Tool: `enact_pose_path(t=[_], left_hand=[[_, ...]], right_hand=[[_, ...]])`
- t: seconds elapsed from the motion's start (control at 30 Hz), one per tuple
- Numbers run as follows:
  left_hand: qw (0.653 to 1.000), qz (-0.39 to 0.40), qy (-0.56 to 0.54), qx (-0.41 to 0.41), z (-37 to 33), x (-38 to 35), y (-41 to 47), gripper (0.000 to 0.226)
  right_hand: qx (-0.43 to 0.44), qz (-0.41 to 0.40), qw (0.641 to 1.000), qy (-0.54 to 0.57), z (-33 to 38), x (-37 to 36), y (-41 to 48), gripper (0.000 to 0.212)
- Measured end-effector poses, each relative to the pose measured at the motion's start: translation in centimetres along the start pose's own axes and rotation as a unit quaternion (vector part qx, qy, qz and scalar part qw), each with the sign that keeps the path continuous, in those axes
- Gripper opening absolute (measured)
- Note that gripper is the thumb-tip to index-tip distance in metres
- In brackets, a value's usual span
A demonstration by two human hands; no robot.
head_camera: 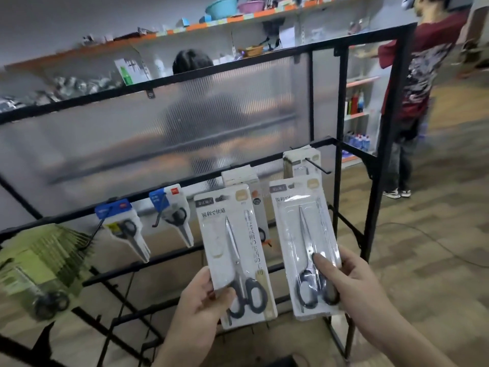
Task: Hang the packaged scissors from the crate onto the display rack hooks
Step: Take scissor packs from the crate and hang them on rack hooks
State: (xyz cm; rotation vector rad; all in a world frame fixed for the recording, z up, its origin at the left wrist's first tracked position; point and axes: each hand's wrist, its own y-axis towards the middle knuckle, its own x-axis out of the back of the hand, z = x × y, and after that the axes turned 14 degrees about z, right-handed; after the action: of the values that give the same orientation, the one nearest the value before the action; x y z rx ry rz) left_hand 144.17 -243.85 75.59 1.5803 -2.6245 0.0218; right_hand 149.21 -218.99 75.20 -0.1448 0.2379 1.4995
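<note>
Above each hand a pack stands upright, just short of the rack (341,102). Left hand (201,300) pinches the left pack (232,242) low down, thumb in front; right hand (352,282) pinches the right pack (307,234) likewise. Both seem mid-carry to the hooks. Next, likely, thread a pack's hang hole onto the hook (317,165) just beyond the right pack

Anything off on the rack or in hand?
Green packs at the rack's left end hang fanned out, not flush. Blue-topped packs hang tilted, though the wide lens may exaggerate. White packs in the left hand and right hand look intact.
</note>
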Motion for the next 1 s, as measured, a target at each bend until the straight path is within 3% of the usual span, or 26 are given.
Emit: enact_pose_path(t=[0.27,0.57,0.7,0.83,1.0], left_hand=[[0.997,0.053,-0.058,0.013,0.1,-0.5,0.0,0.036],[0.994,0.104,-0.014,0.024,0.9,-2.7,1.0,0.032],[0.995,0.09,-0.008,0.038,0.6,-4.1,3.7,0.035],[0.996,0.073,-0.017,0.041,0.4,-5.9,7.1,0.046],[0.998,0.032,-0.007,0.045,1.5,-8.9,11.1,0.033]], right_hand=[[0.0,-0.052,0.999,-0.002,-0.1,-0.1,-1.2,0.01],[-0.002,-0.056,0.998,-0.02,-0.8,2.2,-2.7,0.018],[-0.007,-0.059,0.998,-0.02,-0.8,4.9,-0.1,0.04],[-0.01,-0.02,1.0,-0.004,-0.2,8.0,3.4,0.026],[-0.033,0.009,0.999,-0.031,-0.3,11.8,7.0,0.022]])
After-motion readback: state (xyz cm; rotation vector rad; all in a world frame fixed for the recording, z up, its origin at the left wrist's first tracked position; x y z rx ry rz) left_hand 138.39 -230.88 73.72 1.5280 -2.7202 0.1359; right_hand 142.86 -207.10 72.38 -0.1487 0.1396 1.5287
